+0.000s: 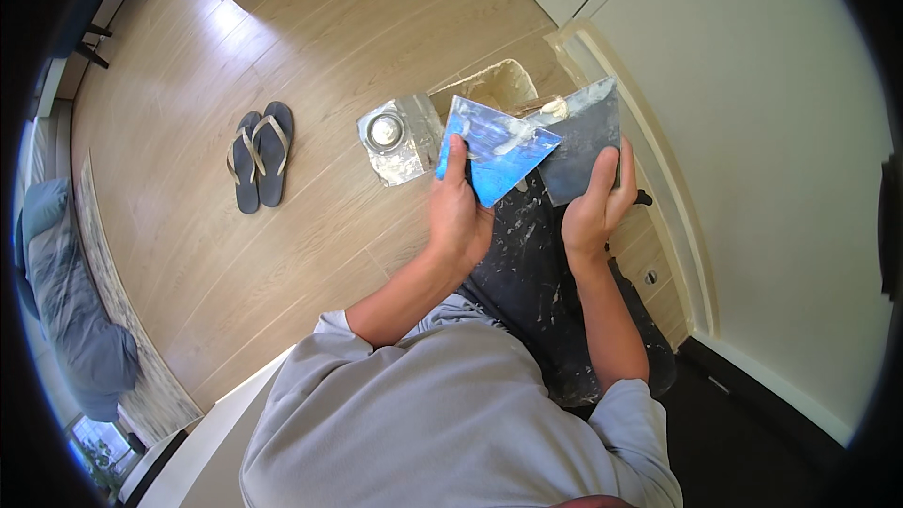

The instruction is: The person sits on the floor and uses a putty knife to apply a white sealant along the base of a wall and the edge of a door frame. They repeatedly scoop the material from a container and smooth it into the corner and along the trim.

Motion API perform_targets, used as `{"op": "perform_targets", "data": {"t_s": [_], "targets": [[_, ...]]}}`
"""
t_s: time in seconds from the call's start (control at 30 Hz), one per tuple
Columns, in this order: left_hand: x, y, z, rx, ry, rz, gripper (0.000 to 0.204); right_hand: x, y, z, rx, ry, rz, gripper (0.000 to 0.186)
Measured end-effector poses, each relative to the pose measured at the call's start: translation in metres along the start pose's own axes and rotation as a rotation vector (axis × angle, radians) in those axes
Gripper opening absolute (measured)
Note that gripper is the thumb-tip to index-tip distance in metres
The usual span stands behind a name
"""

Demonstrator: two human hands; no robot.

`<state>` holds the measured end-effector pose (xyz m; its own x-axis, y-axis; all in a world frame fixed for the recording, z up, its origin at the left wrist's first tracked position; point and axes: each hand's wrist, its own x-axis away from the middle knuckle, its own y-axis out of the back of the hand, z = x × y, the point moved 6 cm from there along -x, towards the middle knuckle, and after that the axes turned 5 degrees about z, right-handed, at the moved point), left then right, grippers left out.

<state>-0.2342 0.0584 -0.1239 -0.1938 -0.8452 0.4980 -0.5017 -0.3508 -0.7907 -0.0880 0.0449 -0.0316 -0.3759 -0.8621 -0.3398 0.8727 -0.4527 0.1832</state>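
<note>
I hold a blue plate in my left fingers, its broad face up and its edges making a wedge that narrows to a corner on the right. Pale smears cross its upper part (the lower part is a cleaner, brighter blue). In my right fingers is a dark grey plate, tilted, lightly streaked along its top. A lump of creamy paste sits at its upper left. The blue corner overlaps the grey face; whether they touch, I can't tell.
</note>
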Motion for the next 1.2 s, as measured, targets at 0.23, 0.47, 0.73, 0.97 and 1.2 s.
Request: {"op": "perform_targets", "data": {"t_s": [0.23, 0.47, 0.73, 0.97, 1.2], "targets": [[-0.008, -0.018, 0.002, 0.045, 0.022, 0.016, 0.032, 0.007, -0.006, 0.003, 0.192, 0.009, 0.301, 0.032], [-0.008, -0.011, -0.012, 0.101, -0.106, -0.025, 0.031, -0.019, 0.035, 0.014, 0.624, 0.165, 0.418, 0.026], [0.004, -0.019, -0.018, -0.061, -0.208, 0.027, 0.029, -0.021, -0.025, 0.054, 1.076, 0.710, 0.852, 0.028], [0.024, -0.009, -0.018, -0.128, -0.137, -0.015, 0.034, -0.052, -0.070, 0.026, 1.163, 0.766, 0.949, 0.021], [0.050, 0.007, -0.014, -0.119, -0.106, -0.033, 0.038, -0.080, -0.071, 0.039, 0.896, 0.711, 0.862, 0.018]]}}
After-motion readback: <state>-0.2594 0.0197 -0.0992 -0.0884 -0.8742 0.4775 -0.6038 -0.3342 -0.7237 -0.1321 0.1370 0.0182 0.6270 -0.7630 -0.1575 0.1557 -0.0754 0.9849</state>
